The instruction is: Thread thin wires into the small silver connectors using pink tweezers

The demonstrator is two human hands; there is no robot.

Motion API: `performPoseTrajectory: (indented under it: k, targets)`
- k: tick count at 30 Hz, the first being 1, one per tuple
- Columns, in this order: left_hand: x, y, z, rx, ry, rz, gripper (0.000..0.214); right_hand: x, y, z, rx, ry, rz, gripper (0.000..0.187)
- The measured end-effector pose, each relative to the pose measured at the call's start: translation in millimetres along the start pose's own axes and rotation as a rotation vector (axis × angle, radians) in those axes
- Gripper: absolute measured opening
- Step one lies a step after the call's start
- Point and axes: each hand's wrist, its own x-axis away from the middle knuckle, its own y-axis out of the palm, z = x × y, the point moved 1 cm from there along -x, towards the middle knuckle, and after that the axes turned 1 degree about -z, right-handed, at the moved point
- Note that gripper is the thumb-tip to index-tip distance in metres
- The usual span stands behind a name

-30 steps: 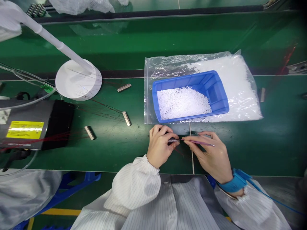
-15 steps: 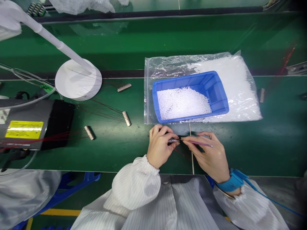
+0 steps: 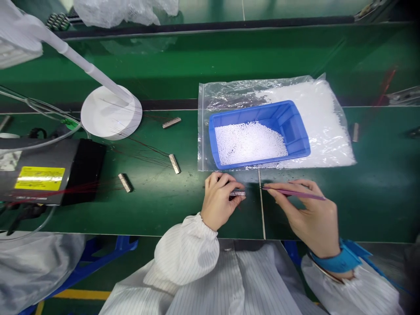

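My left hand (image 3: 219, 199) is closed around a small rectangular metal part (image 3: 238, 192), holding it low over the green bench. Only one end of the part shows between thumb and forefinger. To its right, my right hand (image 3: 306, 214) pinches slim pink tweezers (image 3: 297, 193), whose tip points left and stays apart from the part. Whether anything sits in the tip is too small to tell. Just beyond my hands is a blue bin (image 3: 303, 151) partly filled with white beads (image 3: 251, 142). A blue wrist strap (image 3: 341, 258) circles my right wrist.
Under the bin lies a clear bag (image 3: 328, 122) of white beads. At left, several similar metal parts with fine red wires, one of them here (image 3: 174, 163), lie near a white lamp base (image 3: 113, 113) and a black box (image 3: 88, 168). Another part (image 3: 355, 132) lies far right.
My right hand and the tweezers have moved right, away from the metal part. My left hand keeps its hold in the same place. The view has shifted slightly.
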Motion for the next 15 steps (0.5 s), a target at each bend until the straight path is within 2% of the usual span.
performPoseTrajectory:
  k: [5,10,15]
  targets:
    - [11,-4.5,-8,0.043,0.036,-0.016,0.042,17,-6,12,-0.088,0.165,0.107,0.013]
    - [29,-11.7,-19,0.044,-0.014,0.106,0.033,38,3,22,-0.146,0.322,0.224,0.013]
    - [32,-11.6,-19,0.009,-0.041,0.165,0.023,51,18,28,-0.224,0.465,0.241,0.016]
